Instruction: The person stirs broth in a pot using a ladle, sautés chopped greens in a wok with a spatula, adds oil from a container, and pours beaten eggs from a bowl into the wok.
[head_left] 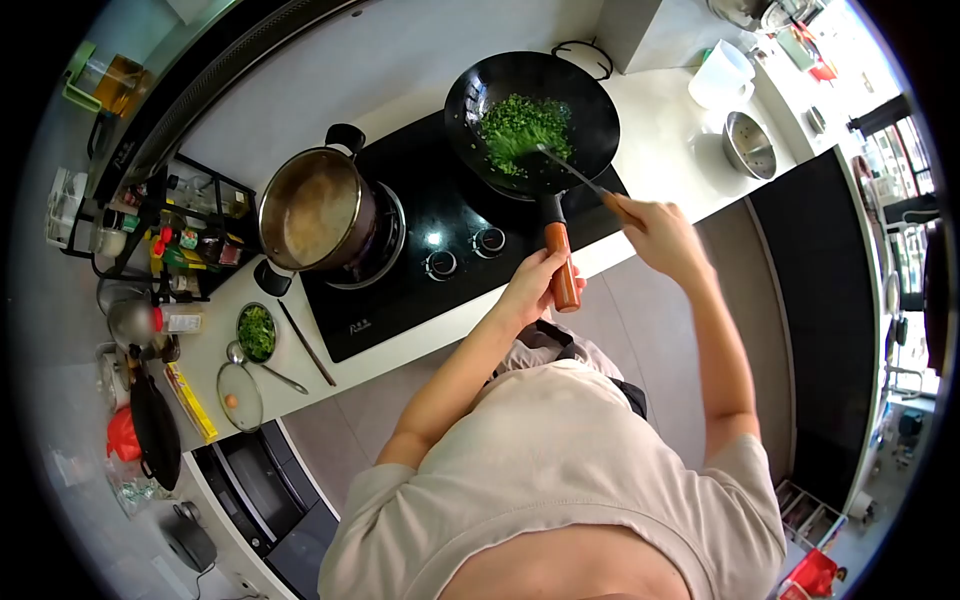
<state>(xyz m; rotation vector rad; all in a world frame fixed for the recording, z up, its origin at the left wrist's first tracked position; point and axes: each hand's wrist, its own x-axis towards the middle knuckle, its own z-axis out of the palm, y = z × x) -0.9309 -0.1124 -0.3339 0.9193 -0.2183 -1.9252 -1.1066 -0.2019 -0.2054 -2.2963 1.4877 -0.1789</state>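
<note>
A black wok (590,95) with chopped greens (525,130) in it sits on the right side of the black stove (400,300). My left hand (535,285) is closed round the wok's reddish-brown wooden handle (562,270). The wooden handle of a metal spatula (575,172) is in my right hand (665,238), with fingers wrapped round it. The spatula's far end reaches into the greens; its tip is partly hidden among them.
On the left burner stands a steel pot (312,208) of cloudy liquid. Left of the stove are a bowl of greens (257,333), a chopstick-like stick (306,343) and a glass lid (239,398). A metal bowl (750,146) and white jug (721,77) stand at the right.
</note>
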